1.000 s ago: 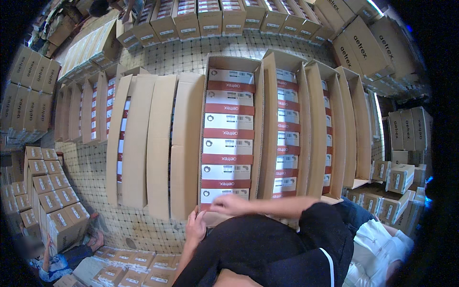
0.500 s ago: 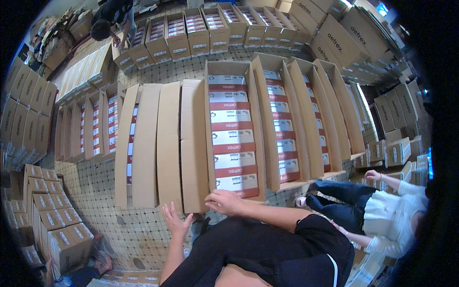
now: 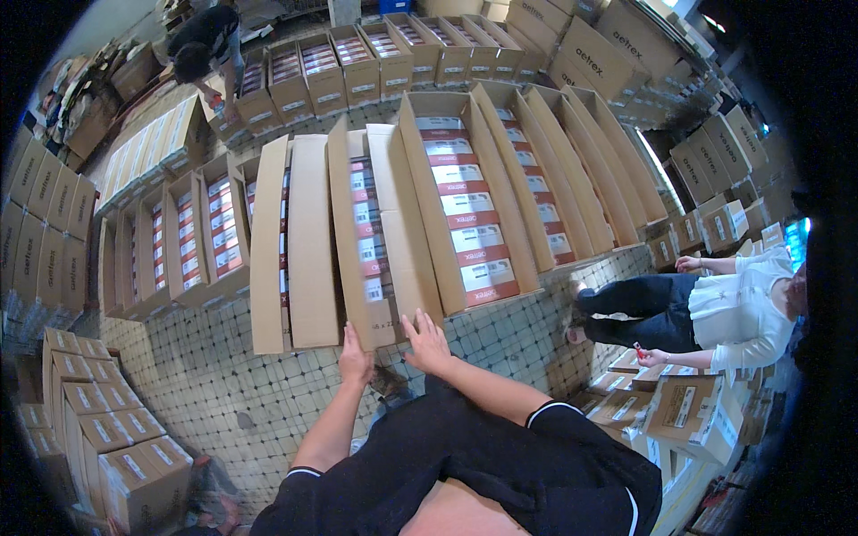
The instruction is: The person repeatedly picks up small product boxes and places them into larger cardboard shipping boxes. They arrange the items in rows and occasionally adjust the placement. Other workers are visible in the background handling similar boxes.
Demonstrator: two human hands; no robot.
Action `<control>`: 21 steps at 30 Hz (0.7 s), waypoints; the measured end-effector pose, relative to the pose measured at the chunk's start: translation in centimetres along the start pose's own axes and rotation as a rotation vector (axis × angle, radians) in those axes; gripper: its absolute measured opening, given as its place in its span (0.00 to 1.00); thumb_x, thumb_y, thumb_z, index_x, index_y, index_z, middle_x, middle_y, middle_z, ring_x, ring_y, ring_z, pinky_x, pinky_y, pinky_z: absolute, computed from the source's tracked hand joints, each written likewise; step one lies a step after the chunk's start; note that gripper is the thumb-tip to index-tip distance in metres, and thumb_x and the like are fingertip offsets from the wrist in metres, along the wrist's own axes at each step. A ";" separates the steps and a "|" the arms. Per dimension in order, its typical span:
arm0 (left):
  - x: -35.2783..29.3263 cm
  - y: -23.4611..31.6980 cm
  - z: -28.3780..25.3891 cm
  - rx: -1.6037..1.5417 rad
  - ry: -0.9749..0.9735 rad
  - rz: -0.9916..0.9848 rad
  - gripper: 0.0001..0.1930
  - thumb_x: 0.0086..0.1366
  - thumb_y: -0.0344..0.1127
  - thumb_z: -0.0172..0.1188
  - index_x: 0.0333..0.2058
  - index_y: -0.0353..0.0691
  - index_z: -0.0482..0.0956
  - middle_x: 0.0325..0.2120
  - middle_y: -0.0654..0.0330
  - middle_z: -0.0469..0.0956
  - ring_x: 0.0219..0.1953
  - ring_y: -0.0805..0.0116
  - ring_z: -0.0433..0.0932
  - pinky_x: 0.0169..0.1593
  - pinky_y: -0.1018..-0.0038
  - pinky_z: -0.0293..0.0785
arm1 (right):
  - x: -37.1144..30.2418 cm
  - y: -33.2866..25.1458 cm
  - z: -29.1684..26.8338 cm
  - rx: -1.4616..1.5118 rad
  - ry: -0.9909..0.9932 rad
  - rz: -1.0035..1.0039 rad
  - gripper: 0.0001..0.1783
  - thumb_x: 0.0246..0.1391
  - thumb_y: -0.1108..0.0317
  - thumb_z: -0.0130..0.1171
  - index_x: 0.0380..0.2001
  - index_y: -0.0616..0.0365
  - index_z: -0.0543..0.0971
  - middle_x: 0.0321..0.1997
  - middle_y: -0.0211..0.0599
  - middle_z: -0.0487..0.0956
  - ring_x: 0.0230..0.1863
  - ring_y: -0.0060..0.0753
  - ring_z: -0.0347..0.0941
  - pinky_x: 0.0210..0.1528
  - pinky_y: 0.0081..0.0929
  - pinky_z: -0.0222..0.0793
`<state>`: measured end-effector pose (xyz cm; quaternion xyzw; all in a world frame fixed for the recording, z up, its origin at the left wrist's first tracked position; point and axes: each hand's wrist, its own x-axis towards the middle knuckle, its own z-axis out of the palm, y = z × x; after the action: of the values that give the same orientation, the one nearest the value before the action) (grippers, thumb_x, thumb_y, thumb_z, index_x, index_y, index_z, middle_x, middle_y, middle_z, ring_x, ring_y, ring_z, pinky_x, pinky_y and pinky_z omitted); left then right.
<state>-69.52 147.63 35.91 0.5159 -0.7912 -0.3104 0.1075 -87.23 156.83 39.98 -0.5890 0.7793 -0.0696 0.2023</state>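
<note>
A long brown carton in front of me stands with its two long flaps up, and red-and-white boxes (image 3: 367, 234) show in the gap between them. My left hand (image 3: 356, 361) rests against the near end of the left flap (image 3: 350, 214), its fingers stretched upward. Against the near end of the right flap (image 3: 404, 223) lies my right hand (image 3: 427, 345), fingers spread. Neither hand appears to grip anything. To the right is an uncovered carton with a row of similar boxes (image 3: 466, 223); on the left, a carton's long flap (image 3: 313, 241) lies nearly flat.
More filled cartons (image 3: 323, 80) form a row at the back. Stacked cartons rise at the left (image 3: 138, 482) and far right (image 3: 715, 152). A person in white (image 3: 746, 308) stands at the right holding a small red object; another person (image 3: 206, 45) bends over at the back left.
The carton's flaps, earlier almost together, now stand apart and show the boxes inside. Both my hands have moved onto the flap ends. My view has shifted, and the person at right has turned slightly.
</note>
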 end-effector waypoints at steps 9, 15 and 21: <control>-0.4 -1.9 -1.9 -0.179 0.040 -0.040 0.26 0.69 0.44 0.48 0.62 0.39 0.64 0.39 0.37 0.78 0.42 0.38 0.77 0.44 0.53 0.74 | 2.6 1.3 0.4 -0.148 0.005 -0.017 0.52 0.45 0.49 0.67 0.69 0.49 0.53 0.69 0.59 0.53 0.70 0.59 0.51 0.65 0.51 0.57; 0.2 -0.4 -2.9 -0.044 -0.086 -0.003 0.25 0.68 0.41 0.48 0.61 0.38 0.62 0.37 0.38 0.79 0.40 0.39 0.78 0.44 0.51 0.73 | 1.2 3.5 0.7 0.149 0.020 0.134 0.39 0.55 0.60 0.56 0.68 0.49 0.54 0.68 0.57 0.57 0.67 0.60 0.56 0.64 0.51 0.59; 1.1 -0.1 -3.8 0.070 -0.215 0.021 0.23 0.67 0.38 0.48 0.59 0.37 0.63 0.36 0.37 0.79 0.40 0.37 0.78 0.44 0.50 0.72 | 2.8 3.9 2.8 -0.204 0.259 -0.259 0.33 0.57 0.64 0.48 0.67 0.45 0.58 0.65 0.55 0.62 0.66 0.56 0.57 0.62 0.47 0.63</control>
<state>-68.04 145.16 38.70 0.4747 -0.8139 -0.3348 0.0070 -90.24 155.67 35.40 -0.6878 0.7196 -0.0910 0.0290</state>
